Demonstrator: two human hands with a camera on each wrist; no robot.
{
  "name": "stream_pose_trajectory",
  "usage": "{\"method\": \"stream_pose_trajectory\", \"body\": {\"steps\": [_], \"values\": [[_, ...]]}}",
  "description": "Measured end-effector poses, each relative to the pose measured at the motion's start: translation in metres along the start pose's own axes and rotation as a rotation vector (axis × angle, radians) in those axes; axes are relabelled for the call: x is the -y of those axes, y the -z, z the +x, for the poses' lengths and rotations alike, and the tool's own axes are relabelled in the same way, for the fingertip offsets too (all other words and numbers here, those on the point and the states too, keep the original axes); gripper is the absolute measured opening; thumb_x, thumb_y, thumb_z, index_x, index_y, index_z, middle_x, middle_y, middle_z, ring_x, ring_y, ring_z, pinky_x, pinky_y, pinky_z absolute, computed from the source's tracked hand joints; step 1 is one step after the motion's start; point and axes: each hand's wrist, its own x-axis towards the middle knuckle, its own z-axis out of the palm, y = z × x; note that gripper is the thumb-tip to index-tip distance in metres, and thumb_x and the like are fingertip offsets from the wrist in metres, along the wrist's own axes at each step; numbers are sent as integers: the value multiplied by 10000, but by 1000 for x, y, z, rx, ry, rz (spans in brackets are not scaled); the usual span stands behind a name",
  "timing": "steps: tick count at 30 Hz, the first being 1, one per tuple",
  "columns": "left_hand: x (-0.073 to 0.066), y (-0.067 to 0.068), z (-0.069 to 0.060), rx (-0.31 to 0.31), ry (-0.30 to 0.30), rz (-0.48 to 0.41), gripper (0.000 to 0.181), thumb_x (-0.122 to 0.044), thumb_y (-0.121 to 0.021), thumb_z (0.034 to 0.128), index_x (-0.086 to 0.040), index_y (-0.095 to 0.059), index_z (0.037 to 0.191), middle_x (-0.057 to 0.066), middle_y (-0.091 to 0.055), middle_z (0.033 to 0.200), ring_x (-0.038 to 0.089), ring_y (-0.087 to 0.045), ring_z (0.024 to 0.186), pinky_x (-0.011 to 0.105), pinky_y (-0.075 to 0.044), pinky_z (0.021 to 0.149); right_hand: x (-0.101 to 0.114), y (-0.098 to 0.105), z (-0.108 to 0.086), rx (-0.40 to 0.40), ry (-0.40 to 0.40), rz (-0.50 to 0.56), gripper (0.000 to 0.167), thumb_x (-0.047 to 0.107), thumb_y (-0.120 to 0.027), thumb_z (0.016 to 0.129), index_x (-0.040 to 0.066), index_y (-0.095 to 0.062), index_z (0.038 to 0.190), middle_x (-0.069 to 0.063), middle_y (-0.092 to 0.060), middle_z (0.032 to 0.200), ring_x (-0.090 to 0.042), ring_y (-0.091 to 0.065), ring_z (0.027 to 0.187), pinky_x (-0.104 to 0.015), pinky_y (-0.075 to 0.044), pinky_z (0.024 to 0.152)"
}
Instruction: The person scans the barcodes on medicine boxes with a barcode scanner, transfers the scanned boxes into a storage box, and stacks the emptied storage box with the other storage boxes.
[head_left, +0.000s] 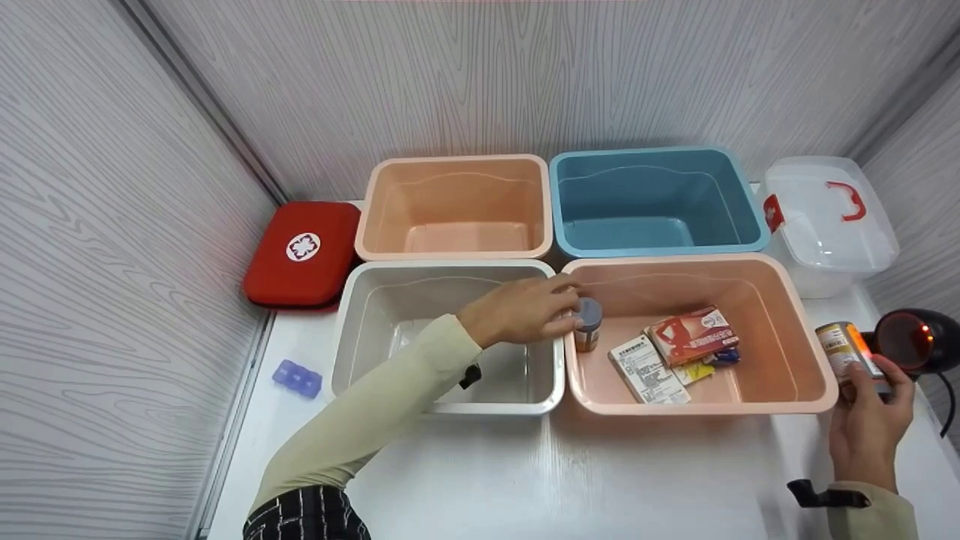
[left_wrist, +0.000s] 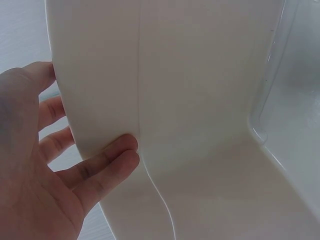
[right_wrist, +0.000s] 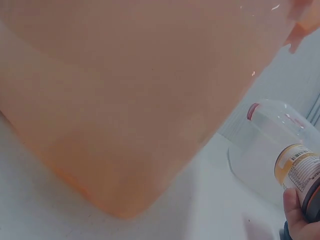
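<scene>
My left hand (head_left: 525, 309) reaches over the side where the grey bin (head_left: 448, 409) meets the front orange bin (head_left: 701, 409). Its fingertips lie beside the grey lid of a small bottle (head_left: 589, 326) standing inside the orange bin; contact is unclear. In the left wrist view, that hand (left_wrist: 55, 170) has some fingers behind the bin's rim and two against its pale inner wall (left_wrist: 200, 100). My right hand (head_left: 870, 420) grips a labelled bottle (head_left: 844, 346) before a black scanner (head_left: 911, 341), whose light falls on it. The right wrist view shows this hand (right_wrist: 302, 222) on the bottle (right_wrist: 300, 167).
Medicine boxes (head_left: 694, 335) lie in the front orange bin. Behind stand another orange bin (head_left: 457, 255) and a blue bin (head_left: 660, 249). A red case (head_left: 304, 255) and purple pillbox (head_left: 298, 379) are at left; a clear box (head_left: 832, 225) with red handle stands back right.
</scene>
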Motion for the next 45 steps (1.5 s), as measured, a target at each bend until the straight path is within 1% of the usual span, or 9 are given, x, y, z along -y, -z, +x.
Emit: {"method": "stream_pose_trajectory", "body": {"steps": [4,10,14,17,20,23,27,33,45], "values": [[0,0,1,-8,0,1,399,-408,-476,1149,-127,-684,1340,125,-539,1596,289,-657,1279,439,-548,1102,11,-11,0,6,88,-116,551,-8,-729,1019,246,-554,1476,66,-388,1541,-160,-463,1399,-153,-600,890],[-1,2,-1,1,15,-18,411,-432,-476,1150,-146,-684,1361,108,-534,1599,285,-649,1296,439,-542,1115,58,-49,3,85,179,-214,500,41,-680,1064,232,-563,1512,48,-319,1656,-153,-460,1472,-137,-585,913],[-2,2,-1,1,16,-7,400,-424,-487,1148,-144,-685,1353,112,-546,1576,294,-655,1279,448,-553,1095,87,-82,2,198,251,-399,504,146,-656,1098,253,-519,1572,38,-285,1709,-178,-413,1543,-109,-569,921],[-1,1,-1,-3,18,6,393,-421,-495,1145,-141,-688,1344,115,-554,1559,300,-664,1253,451,-563,1071,100,-111,1,312,335,-543,498,188,-634,1111,239,-494,1586,23,-349,1660,-184,-388,1546,-91,-543,968],[-1,1,-1,0,25,2,399,-426,-497,1144,-144,-686,1354,113,-553,1558,295,-663,1254,446,-560,1075,109,-142,3,444,370,-533,480,165,-670,1090,188,-524,1547,3,-433,1556,-196,-474,1455,-129,-566,976],[-1,2,0,7,34,-2,406,-428,-496,1144,-147,-684,1368,111,-548,1573,291,-655,1282,443,-554,1093,114,-176,6,584,333,-420,467,101,-717,1053,115,-561,1493,-15,-452,1479,-205,-501,1368,-193,-601,968],[-2,3,0,26,47,0,418,-442,-487,1147,-159,-676,1390,106,-534,1598,288,-645,1315,436,-547,1113,109,-218,10,700,257,-428,485,110,-759,1029,102,-570,1475,-11,-447,1433,-205,-510,1324,-214,-612,955],[-3,3,3,47,53,20,431,-460,-478,1148,-176,-668,1410,104,-527,1595,268,-638,1322,419,-539,1129,76,-263,13,801,216,-567,465,150,-751,1041,113,-571,1468,12,-429,1341,-196,-510,1279,-196,-610,943],[-5,5,7,73,44,33,446,-451,-452,1157,-160,-653,1429,110,-460,1674,265,-618,1366,410,-509,1174,10,-300,30,841,216,-900,457,246,-679,1090,144,-549,1516,44,-475,1338,-180,-533,1246,-238,-598,1017]]}}
